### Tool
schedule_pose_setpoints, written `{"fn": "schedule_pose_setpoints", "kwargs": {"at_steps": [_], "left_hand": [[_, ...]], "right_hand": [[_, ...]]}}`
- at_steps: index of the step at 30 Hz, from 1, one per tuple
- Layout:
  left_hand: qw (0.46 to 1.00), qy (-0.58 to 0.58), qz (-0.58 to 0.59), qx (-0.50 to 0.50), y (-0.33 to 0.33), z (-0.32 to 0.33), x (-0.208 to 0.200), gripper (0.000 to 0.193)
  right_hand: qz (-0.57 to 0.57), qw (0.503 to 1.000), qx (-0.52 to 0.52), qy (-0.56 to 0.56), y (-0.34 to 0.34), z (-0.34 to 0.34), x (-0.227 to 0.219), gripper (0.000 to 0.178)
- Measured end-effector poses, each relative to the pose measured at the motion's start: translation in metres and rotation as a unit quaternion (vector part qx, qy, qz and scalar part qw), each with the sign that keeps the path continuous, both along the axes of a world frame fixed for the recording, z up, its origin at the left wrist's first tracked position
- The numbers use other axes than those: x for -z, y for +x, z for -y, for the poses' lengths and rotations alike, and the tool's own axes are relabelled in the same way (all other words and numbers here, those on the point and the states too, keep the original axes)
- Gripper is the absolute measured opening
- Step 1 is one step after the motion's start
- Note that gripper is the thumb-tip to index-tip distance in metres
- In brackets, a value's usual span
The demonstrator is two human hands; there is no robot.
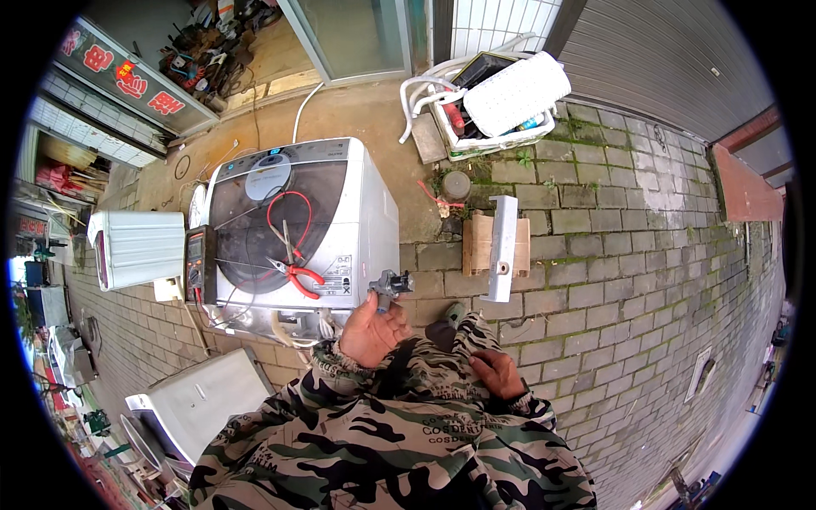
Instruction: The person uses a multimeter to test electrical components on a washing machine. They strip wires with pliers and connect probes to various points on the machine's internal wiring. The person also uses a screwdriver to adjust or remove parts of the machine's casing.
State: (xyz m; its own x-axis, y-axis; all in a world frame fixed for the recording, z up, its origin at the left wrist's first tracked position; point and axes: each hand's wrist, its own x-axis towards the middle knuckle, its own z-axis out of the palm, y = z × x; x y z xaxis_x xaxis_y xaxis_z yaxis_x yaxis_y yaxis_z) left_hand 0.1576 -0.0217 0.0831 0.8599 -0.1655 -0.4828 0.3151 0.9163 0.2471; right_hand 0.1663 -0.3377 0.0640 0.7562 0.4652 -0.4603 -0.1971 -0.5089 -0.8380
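Note:
My left hand holds a small grey plastic part, shaped like a drain valve or pump, beside the front right corner of a top-loading washing machine. The thumb and fingers grip it from below. My right hand rests on my camouflage-clad thigh, its fingers curled, with nothing visible in it. On the machine's dark lid lie red-handled pliers, a second plier-like tool and a looped red cable. A multimeter stands at the lid's left edge.
Ahead to the right, a long white panel lies across a wooden stool. Farther back is a white crate full of hoses and parts. Other appliance housings stand at left on the brick paving.

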Motion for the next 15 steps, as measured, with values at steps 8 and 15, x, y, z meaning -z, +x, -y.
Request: {"fn": "schedule_pose_setpoints", "kwargs": {"at_steps": [8,15], "left_hand": [[0.999,0.042,0.020,-0.002,0.072,0.048,-0.030,0.070],[0.998,0.039,-0.022,-0.042,0.131,0.047,-0.028,0.071]], "right_hand": [[0.000,1.000,-0.007,0.003,0.087,0.017,0.000,0.031],[0.003,0.996,-0.090,-0.008,0.160,0.001,0.010,0.031]]}}
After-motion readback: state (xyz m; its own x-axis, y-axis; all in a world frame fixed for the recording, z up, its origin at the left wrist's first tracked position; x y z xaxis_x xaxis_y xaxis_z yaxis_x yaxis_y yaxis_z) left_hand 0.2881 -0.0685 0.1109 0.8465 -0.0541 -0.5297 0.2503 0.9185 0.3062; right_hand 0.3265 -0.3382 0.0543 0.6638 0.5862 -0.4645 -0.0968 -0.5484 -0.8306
